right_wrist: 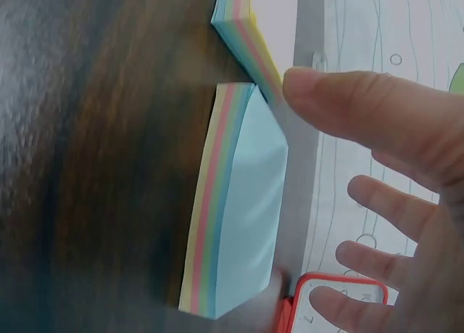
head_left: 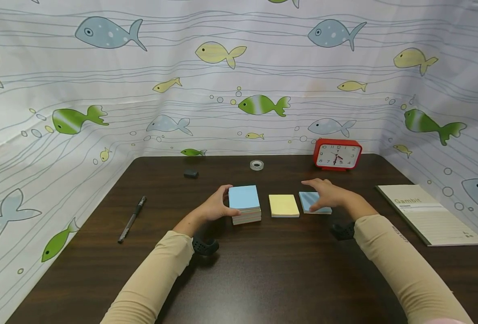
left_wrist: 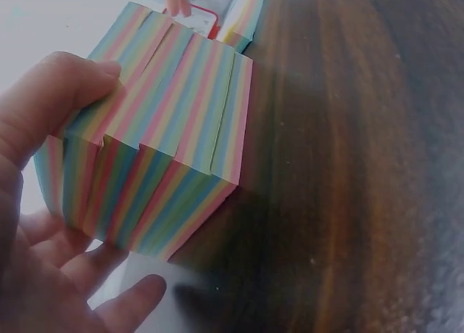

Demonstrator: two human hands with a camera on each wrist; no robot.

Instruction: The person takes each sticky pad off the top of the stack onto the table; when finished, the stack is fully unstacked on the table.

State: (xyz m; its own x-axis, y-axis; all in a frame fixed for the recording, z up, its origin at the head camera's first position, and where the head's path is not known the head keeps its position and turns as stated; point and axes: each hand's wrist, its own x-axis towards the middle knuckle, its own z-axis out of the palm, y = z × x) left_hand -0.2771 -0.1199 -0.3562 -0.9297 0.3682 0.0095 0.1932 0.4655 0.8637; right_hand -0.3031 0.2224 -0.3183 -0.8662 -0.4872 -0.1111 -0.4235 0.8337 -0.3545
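Observation:
In the head view, my left hand [head_left: 211, 206] holds a tall stack of sticky notes [head_left: 244, 198] by its left side, thumb at the front and forefinger at the back corner. The stack has a light blue top; its striped multicoloured edges fill the left wrist view, with the thumb on one face. To its right lies a thinner yellow-topped sticky note pad [head_left: 283, 205]. Over a blue-topped pad [head_left: 307, 198] hovers my right hand [head_left: 329, 194], fingers spread. The right wrist view has that blue pad [right_wrist: 250, 202] apart from the thumb and fingers.
Behind the pads are a tape roll [head_left: 257, 165], a small dark block [head_left: 191, 173] and a red alarm clock [head_left: 338, 154]. A pen [head_left: 132, 219] lies at the left, a notebook [head_left: 429, 216] at the right. Fish-patterned cloth [head_left: 214, 103] encloses the dark table [head_left: 263, 279].

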